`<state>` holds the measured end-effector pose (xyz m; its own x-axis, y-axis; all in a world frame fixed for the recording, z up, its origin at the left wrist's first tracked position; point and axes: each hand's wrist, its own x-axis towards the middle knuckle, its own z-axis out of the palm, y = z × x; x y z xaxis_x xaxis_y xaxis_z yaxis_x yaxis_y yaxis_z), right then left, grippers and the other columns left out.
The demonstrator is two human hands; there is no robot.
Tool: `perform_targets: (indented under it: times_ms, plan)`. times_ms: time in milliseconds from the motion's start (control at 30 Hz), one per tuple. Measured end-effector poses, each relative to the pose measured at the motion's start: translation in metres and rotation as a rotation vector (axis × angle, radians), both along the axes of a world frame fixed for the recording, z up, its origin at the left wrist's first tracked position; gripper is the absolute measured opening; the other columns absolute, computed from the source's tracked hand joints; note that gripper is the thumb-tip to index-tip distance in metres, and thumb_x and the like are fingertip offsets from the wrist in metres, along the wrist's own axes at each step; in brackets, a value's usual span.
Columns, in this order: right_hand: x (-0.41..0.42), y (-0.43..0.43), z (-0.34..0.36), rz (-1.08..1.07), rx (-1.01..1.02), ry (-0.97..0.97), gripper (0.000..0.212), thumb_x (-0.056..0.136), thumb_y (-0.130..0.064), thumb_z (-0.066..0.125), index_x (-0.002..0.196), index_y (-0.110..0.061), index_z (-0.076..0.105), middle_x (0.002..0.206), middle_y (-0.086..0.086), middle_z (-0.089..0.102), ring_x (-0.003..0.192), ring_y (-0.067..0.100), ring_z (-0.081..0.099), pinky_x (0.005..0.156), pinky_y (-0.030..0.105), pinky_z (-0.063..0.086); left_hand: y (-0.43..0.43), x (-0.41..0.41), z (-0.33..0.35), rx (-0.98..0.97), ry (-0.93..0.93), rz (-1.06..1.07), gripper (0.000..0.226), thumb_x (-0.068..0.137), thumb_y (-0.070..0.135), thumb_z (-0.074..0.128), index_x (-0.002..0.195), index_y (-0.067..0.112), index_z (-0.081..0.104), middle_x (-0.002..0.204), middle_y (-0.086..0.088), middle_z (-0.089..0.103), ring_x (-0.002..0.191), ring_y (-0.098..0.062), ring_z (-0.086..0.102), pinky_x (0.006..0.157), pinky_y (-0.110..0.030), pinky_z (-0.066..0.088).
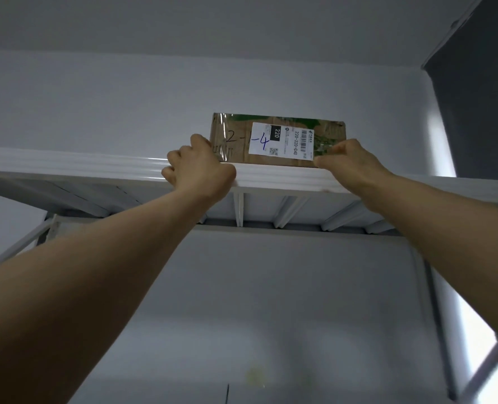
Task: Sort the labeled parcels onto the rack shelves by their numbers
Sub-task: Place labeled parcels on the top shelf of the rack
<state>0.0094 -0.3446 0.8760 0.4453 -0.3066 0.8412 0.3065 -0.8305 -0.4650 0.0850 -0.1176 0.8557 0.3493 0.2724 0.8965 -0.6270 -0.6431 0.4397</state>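
As I look up through the head camera, I see one cardboard parcel (277, 138) standing on its long edge on the top shelf (67, 167) of the white rack (441, 316), right at the shelf's front lip and a little right of centre. Its broad face is turned toward me. A white shipping label (281, 142) covers the middle of that face, printed with "220", "220-220-C40", a barcode and a small QR code. Handwriting reads "2-" on the bare cardboard and a blue "-4" on the label. Clear tape shines along the parcel's left end, and green print runs along its top and right.

Both arms reach up to it. My left hand (201, 167) has its fingers curled, knuckles toward me, with the thumb up against the parcel's lower left corner, holding it there. My right hand (349, 164) pinches the lower right corner between thumb and fingers.

Under the shelf I can see its white ribs (285, 211). Behind stands a pale wall (125, 97), with a dark grey panel (481, 97) at the far right.
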Motion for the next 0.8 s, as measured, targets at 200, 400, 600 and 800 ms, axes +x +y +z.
perform_targets:
  times_ms: [200, 400, 600, 800]
  plan:
    - [-0.005, 0.021, -0.038, -0.075, 0.083, -0.246, 0.018, 0.091, -0.039, 0.05, 0.093, -0.021, 0.051, 0.097, -0.002, 0.056, 0.087, 0.016, 0.053, 0.081, 0.034, 0.047, -0.017, -0.008, -0.046, 0.256, -0.365, -0.063, 0.022, 0.087, 0.023, 0.05, 0.108, 0.019, 0.055, 0.108, -0.002, 0.059, 0.105, -0.025, 0.05, 0.092, -0.041, 0.039]
    - [0.007, 0.052, -0.113, -0.151, 0.08, -0.128, 0.037, 0.093, -0.022, 0.047, 0.057, -0.018, 0.039, 0.061, -0.004, 0.044, 0.061, 0.014, 0.045, 0.056, 0.028, 0.03, -0.042, -0.023, -0.126, 0.457, -0.205, -0.28, 0.017, 0.09, 0.029, 0.05, 0.089, 0.017, 0.061, 0.084, -0.002, 0.066, 0.077, -0.024, 0.06, 0.065, -0.037, 0.051]
    - [0.007, 0.086, -0.246, -0.051, 0.368, 0.018, 0.039, 0.088, -0.02, 0.051, 0.051, -0.019, 0.038, 0.052, -0.003, 0.042, 0.053, 0.016, 0.041, 0.056, 0.028, 0.031, -0.033, -0.037, -0.25, 0.475, 0.136, -0.552, 0.018, 0.087, 0.027, 0.051, 0.076, 0.017, 0.06, 0.069, 0.003, 0.061, 0.067, -0.019, 0.06, 0.059, -0.03, 0.048]
    - [-0.019, 0.118, -0.409, -0.103, 0.647, 0.257, 0.053, 0.088, -0.023, 0.058, 0.043, -0.022, 0.031, 0.042, -0.007, 0.032, 0.05, 0.018, 0.035, 0.056, 0.032, 0.029, -0.006, -0.063, -0.409, 0.58, 0.574, -0.803, 0.028, 0.087, 0.023, 0.05, 0.08, 0.006, 0.07, 0.078, -0.006, 0.07, 0.07, -0.023, 0.065, 0.061, -0.033, 0.051]
